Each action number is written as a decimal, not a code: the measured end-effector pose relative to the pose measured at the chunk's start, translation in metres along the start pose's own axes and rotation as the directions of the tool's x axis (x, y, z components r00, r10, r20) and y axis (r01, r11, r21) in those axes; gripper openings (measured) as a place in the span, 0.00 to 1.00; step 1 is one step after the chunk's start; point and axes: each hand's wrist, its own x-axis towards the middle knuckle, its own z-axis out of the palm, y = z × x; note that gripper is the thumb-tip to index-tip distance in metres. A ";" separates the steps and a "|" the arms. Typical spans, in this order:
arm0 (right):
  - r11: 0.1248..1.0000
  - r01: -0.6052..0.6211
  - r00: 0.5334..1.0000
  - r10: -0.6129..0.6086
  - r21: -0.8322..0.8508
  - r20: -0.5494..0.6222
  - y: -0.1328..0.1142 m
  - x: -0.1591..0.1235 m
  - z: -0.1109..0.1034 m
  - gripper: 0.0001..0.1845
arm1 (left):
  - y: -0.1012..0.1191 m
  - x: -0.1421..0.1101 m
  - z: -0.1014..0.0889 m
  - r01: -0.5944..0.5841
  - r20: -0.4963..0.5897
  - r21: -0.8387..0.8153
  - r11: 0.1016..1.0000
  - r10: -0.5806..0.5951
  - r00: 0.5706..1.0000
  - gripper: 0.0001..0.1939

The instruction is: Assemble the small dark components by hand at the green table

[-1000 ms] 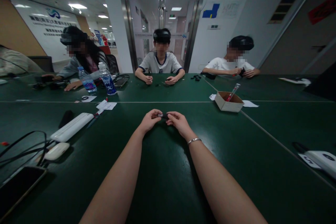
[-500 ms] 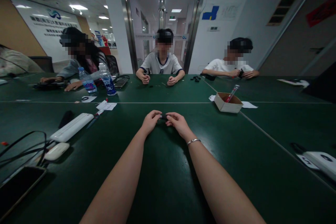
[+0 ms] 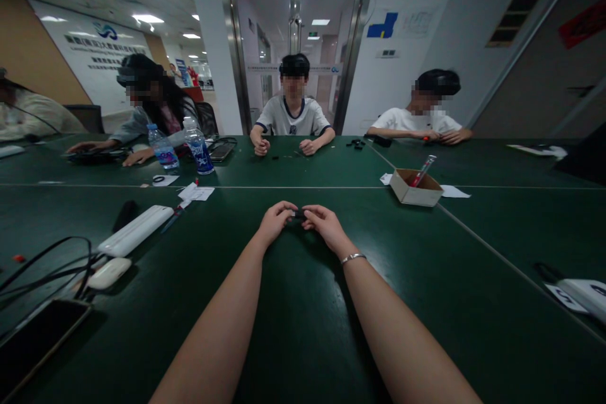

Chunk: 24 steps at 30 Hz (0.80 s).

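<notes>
Between my two hands is a small dark piece point(image 3: 298, 214) with a light, silvery part toward its left end; it is too small to tell its kind. My left hand point(image 3: 276, 223) pinches the left end between thumb and fingers. On the other end, my right hand point(image 3: 324, 224) has its fingertips closed, with a silver bracelet point(image 3: 353, 257) at that wrist. Both hands are held low over the dark green table point(image 3: 303, 341). Fingers cover much of the piece.
An open cardboard box point(image 3: 414, 192) with a red-and-clear tube stands ahead right. At left lie a white power bank point(image 3: 136, 230), a white oval case point(image 3: 110, 273), cables and a phone point(image 3: 42, 334). Two bottles point(image 3: 199, 150) stand beyond. Several people sit across the table.
Both hands keep hold of the small dark piece, with only slight finger shifts. The view has tilted and turned a little. Across the table, one person's hands have moved apart slightly.
</notes>
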 end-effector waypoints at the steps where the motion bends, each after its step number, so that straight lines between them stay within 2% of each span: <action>1: 1.000 0.004 1.000 -0.004 0.002 0.004 0.000 0.000 0.000 0.19 | -0.001 0.000 0.000 -0.008 0.007 -0.006 1.000 0.008 1.000 0.12; 6: 1.000 0.019 1.000 -0.019 0.022 0.010 -0.001 -0.001 0.000 0.19 | -0.003 0.000 0.001 -0.042 0.016 -0.006 0.999 0.042 0.999 0.19; 12: 0.999 -0.009 1.000 0.009 0.049 0.001 -0.002 -0.001 0.000 0.17 | 0.001 -0.002 0.001 -0.010 0.028 -0.030 0.999 0.011 1.000 0.17; 17: 0.999 -0.013 1.000 0.014 0.052 -0.006 -0.003 -0.002 0.001 0.15 | 0.002 -0.003 0.001 0.011 0.026 -0.005 1.000 -0.010 1.000 0.20; 21: 0.999 -0.013 1.000 0.013 0.050 -0.002 -0.004 -0.002 0.002 0.13 | -0.001 -0.003 0.000 -0.016 0.013 0.016 1.000 0.016 1.000 0.17; 24: 0.999 -0.023 1.000 0.023 0.048 -0.011 -0.004 -0.002 0.002 0.11 | -0.001 -0.002 0.000 -0.035 0.017 0.017 0.999 0.035 0.999 0.21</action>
